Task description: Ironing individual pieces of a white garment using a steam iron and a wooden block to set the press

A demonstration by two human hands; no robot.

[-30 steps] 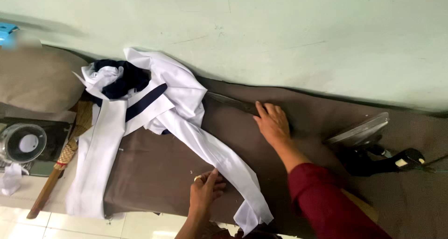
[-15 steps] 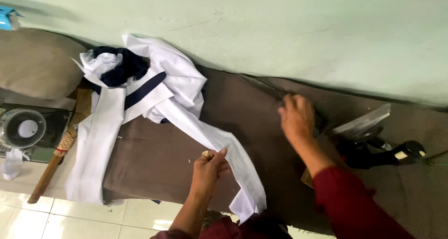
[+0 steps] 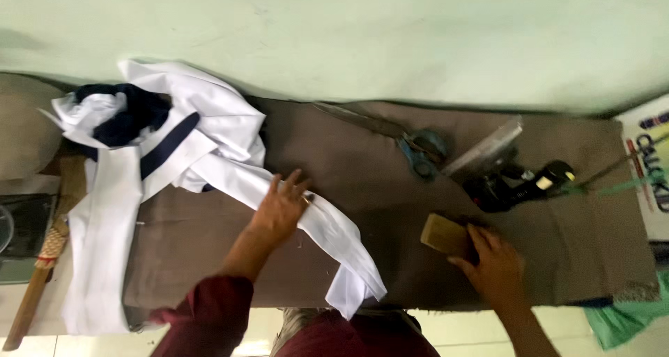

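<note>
Left hand [image 3: 282,207] is pressing flat, fingers spread, on the white garment [image 3: 209,155] trailing from upper left toward frame centre across the desk [image 3: 390,190]. Right hand [image 3: 496,266] is closing on a tan block [image 3: 446,234]. Cloth appears light, limp, slippery; best gathered at a folded edge.

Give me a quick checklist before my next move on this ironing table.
1. Left hand flat on white garment: ok.
2. Right hand touching wooden block: ok.
3. Grip closed on the block: cannot tell.
4. Iron apart from the garment: ok.
5. Scissors apart from both hands: ok.
6. Garment fully on brown table cover: not ok, it hangs over the edges.
</note>
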